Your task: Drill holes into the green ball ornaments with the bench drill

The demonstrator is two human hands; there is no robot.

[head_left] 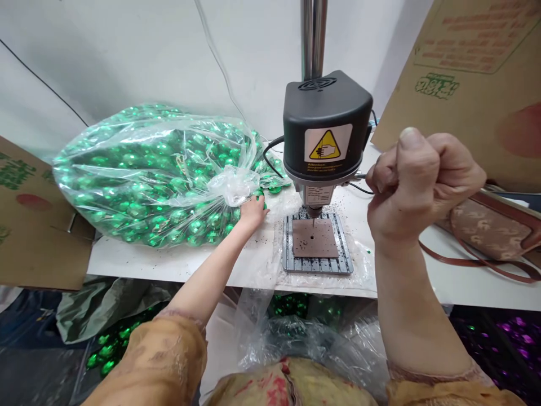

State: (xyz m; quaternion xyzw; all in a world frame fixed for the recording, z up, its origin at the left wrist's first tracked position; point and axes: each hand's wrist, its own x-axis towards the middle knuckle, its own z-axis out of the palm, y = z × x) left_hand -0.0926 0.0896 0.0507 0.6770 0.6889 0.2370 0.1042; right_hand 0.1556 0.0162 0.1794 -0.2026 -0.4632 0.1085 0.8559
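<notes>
My left hand [252, 212] reaches to the mouth of a clear plastic bag [152, 169] full of shiny green balls; its fingers curl at the opening, and what they hold is hidden. My right hand [416, 180] is a closed fist around the thin metal lever [360, 176] at the side of a small black bench drill [325, 135]. The drill bit hangs just above a brown plate on the grey slotted base [316, 262].
The drill stands on a white table [169, 262] against a white wall. Cardboard boxes [473, 73] stand at both sides, a patterned bag [490, 228] lies at right. Below the table edge, plastic bags hold green balls [105, 352] and purple balls [507, 332].
</notes>
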